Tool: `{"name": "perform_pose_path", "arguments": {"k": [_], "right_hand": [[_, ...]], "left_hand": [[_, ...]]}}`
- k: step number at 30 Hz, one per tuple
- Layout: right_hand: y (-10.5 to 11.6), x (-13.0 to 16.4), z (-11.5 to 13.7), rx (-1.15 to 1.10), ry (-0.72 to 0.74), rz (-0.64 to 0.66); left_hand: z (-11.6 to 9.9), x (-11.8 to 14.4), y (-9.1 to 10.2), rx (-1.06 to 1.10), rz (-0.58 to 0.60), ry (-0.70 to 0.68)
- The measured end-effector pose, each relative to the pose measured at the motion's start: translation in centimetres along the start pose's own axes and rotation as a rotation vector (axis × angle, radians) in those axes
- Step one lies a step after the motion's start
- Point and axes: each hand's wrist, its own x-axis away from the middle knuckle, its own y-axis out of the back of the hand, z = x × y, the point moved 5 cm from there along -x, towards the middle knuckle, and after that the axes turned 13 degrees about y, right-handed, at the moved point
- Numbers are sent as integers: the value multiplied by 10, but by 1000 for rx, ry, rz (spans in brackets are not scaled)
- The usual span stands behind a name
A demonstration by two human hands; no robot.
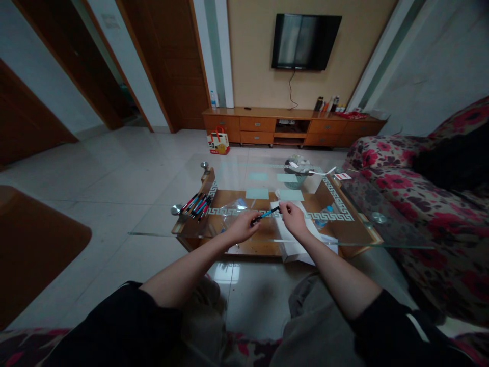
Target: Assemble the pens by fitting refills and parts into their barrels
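Glass tabletop point(160, 224); both hands point(267, 224) grip a slim blue pen point(264, 216).

Both hands meet at the centre, arms stretched forward.

The left hand point(241, 228) sits a little toward 9 o'clock of centre, fingers curled in a closed grip, the bare forearm running back toward 7 o'clock into a dark sleeve pushed up near the elbow. The right hand point(293, 218) sits just toward 3 o'clock of it, slightly higher, its fingertips pinched together and pointing toward 10 o'clock; its forearm runs back toward 5 o'clock into a dark sleeve (a pale stripe shows along it). The two hands are near each other, not touching, with both wrists fairly straight and palms turned downward and inward.
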Motion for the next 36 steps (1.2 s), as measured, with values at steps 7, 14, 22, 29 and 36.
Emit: {"name": "perform_pose_path", "arguments": {"k": [7,14,22,29,36], "right_hand": [[6,-1,-25,-96,-129,-146],[-23,6,-10,-520,-252,102],[-26,9,-2,-519,-267,83],[-27,9,-4,-519,-241,78],[-29,10,0,-519,-220,115]], "left_hand": [[-1,4,-10,-6,147,-42],[-14,10,-8,-24,184,-104],[-18,11,-4,-111,132,-158],[-18,11,-4,-180,103,-173],[-24,12,-1,-196,85,-224]]}}
